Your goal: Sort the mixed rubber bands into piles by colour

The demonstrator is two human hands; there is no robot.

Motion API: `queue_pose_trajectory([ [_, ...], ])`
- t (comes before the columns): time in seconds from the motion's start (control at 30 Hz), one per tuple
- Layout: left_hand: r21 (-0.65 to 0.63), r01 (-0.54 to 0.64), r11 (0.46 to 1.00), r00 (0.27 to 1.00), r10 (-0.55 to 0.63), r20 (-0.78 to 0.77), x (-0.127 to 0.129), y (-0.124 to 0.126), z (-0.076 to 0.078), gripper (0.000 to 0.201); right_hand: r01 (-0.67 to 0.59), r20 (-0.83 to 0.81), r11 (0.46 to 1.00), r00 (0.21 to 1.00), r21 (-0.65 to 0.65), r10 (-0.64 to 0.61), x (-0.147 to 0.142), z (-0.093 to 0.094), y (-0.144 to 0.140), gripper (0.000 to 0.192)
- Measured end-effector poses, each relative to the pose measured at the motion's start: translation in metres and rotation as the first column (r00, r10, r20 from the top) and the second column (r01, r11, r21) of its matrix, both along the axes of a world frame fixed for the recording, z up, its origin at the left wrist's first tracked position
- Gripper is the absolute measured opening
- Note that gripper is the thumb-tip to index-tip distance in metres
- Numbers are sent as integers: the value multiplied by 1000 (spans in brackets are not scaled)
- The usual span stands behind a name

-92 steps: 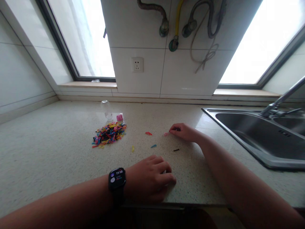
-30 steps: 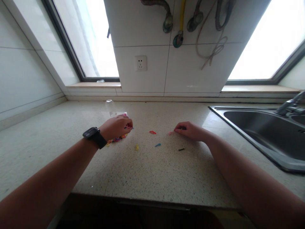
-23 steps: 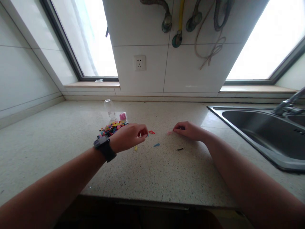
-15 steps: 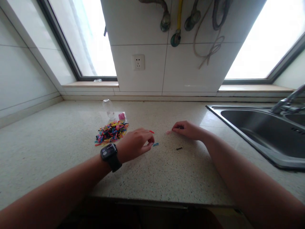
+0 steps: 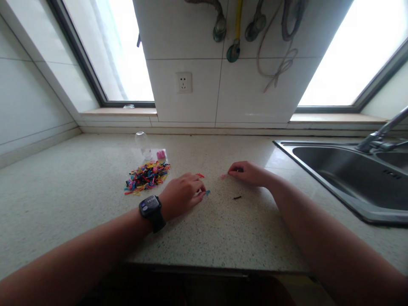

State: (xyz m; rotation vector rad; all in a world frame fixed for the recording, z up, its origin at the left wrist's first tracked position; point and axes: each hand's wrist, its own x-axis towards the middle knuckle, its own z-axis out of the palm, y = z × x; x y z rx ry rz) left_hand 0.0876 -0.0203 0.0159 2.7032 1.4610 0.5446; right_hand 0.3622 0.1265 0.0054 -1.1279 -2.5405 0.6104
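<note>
My left hand (image 5: 185, 193), a black watch at its wrist, has thumb and forefinger closed on the end of a small blue rubber band (image 5: 208, 192) at the counter. Just beyond its knuckles lies a red rubber band (image 5: 200, 175). My right hand (image 5: 244, 172) rests to the right, fingertips pinched at the edge of a pale pink rubber band (image 5: 223, 176). A short dark rubber band (image 5: 237, 197) lies nearer me, touched by neither hand. Left of my left hand is a heap of multicoloured rubber bands (image 5: 148, 176).
Behind the heap stand a clear plastic bottle (image 5: 141, 142) and a pink cap (image 5: 161, 154). A steel sink (image 5: 334, 170) with a faucet (image 5: 376, 138) is set into the speckled counter (image 5: 197, 238) at right. A socket (image 5: 184, 83) and pipes are on the tiled wall.
My left thumb and forefinger have closed together at the blue rubber band. The right hand keeps its pinch by the pink one. The whole view has shifted slightly.
</note>
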Motion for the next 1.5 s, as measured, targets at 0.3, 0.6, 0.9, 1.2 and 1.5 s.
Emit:
queue_pose_trajectory([
  [0.3, -32, -1, 999, 999, 2, 51, -5, 3, -1, 16, 15, 9, 1000, 1000, -14, -14, -1, 5, -5, 28],
  [0.6, -34, -12, 999, 1000, 12, 12, -10, 7, -3, 18, 20, 19, 1000, 1000, -14, -20, -1, 4, -4, 28],
  [0.9, -51, 12, 999, 1000, -12, -8, -8, 5, -3, 15, 9, 5, 1000, 1000, -10, -9, -1, 3, -2, 29],
  [1.2, -34, 19, 999, 1000, -19, 1, -7, 4, -2, 12, 20, 12, 1000, 1000, -22, -19, -1, 3, -3, 30],
  [1.5, -22, 29, 999, 999, -30, -12, -5, 3, -2, 13, 13, 5, 1000, 1000, -14, -13, -1, 3, -3, 29],
])
